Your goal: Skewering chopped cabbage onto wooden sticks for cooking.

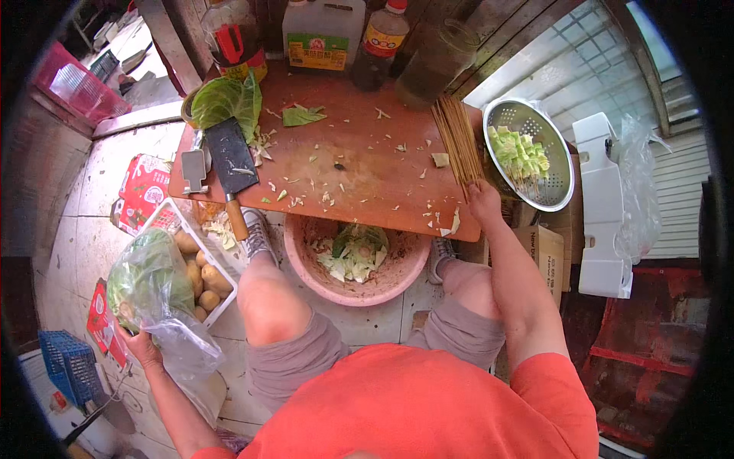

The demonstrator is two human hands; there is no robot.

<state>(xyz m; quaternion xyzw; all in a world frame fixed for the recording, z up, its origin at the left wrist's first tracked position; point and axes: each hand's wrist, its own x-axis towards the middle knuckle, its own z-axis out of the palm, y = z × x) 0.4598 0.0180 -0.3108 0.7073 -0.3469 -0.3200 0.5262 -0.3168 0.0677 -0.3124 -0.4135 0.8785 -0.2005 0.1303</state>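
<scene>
On the left, my left hand [141,347] grips the lower side of a clear plastic bag [186,350] with a leafy green vegetable [149,275] inside. My right hand [484,202] is at the board's right edge, its fingers around the near ends of a bundle of bamboo skewers [457,137]. Vegetable scraps are scattered over the reddish-brown cutting board [355,155]. A cleaver [232,158] lies at its left, the wooden handle over the near edge. Cabbage leaves [226,103] rest beyond the blade. Skewered pale-green pieces [519,152] fill part of a metal colander [565,189] beside the skewers.
A pink basin [355,295] of vegetable trimmings stands between my feet, partly under the board. Potatoes [212,281] sit in a white crate [226,307] at left. A plastic jug [321,37], bottles [381,43] and a glass jar [436,63] line the back. Cardboard boxes [542,255] stand right.
</scene>
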